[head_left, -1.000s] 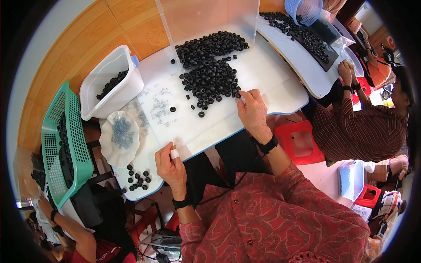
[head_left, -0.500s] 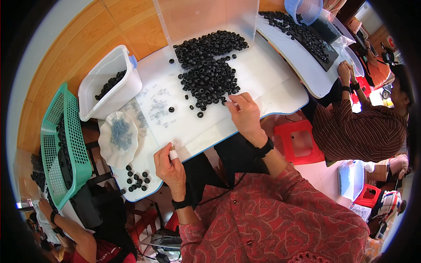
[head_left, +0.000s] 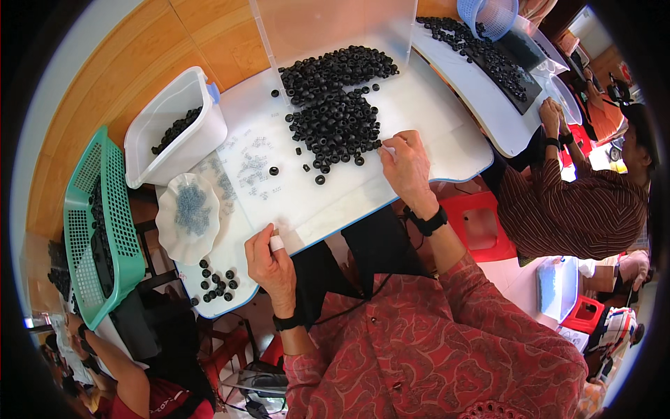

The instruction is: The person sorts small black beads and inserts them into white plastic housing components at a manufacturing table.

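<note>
A heap of small black ring-like parts (head_left: pixel 331 129) lies on the white table, spilling from an upended clear bin (head_left: pixel 328 28). At the heap's right edge is my right hand (head_left: pixel 408 171), thumb and forefinger drawn together beside the outermost parts. Whether a part sits between those fingertips is too small to tell. My left hand (head_left: pixel 272 264), a white wrap around one finger, is at the table's front edge. Its thumb and fingers are pinched, and what they hold, if anything, is hidden. Left of it lies a small group of black parts (head_left: pixel 218 285) with shiny tops.
Small clear pieces (head_left: pixel 255 167) are scattered left of the heap, and a scalloped white dish (head_left: pixel 169 227) holds more. Beyond stand a white tub (head_left: pixel 146 157) and a green basket (head_left: pixel 125 230). Other people sit at both sides; a red stool (head_left: pixel 474 234) stands at right.
My right hand has drawn back to the right and slightly down, away from the heap's lower edge. My left hand has stayed almost still.
</note>
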A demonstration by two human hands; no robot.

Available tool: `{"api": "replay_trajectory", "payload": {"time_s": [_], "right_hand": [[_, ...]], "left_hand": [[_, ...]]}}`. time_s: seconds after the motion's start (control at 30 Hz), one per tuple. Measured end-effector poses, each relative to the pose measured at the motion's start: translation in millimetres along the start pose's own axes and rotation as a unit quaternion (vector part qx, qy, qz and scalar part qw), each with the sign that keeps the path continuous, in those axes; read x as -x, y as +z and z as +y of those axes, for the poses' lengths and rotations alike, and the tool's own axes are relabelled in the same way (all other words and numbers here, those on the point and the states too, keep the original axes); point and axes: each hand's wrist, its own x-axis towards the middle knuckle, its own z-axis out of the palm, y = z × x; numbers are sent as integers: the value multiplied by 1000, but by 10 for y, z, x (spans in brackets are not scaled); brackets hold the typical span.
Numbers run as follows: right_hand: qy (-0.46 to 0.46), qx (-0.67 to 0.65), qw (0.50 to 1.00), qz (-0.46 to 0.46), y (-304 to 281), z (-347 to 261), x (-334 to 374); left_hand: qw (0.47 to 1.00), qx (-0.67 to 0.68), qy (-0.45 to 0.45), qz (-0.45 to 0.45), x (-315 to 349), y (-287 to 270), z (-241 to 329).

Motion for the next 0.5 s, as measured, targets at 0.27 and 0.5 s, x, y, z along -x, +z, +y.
{"api": "replay_trajectory", "payload": {"time_s": [0.27, 0.5], "right_hand": [[1, -41, 999, 23, 8, -30, 31], [-52, 24, 998, 12, -5, -39, 6]], "left_hand": [[1000, -8, 4, 2, 4, -15, -12], [1000, 2, -2, -2, 8, -11, 0]]}}
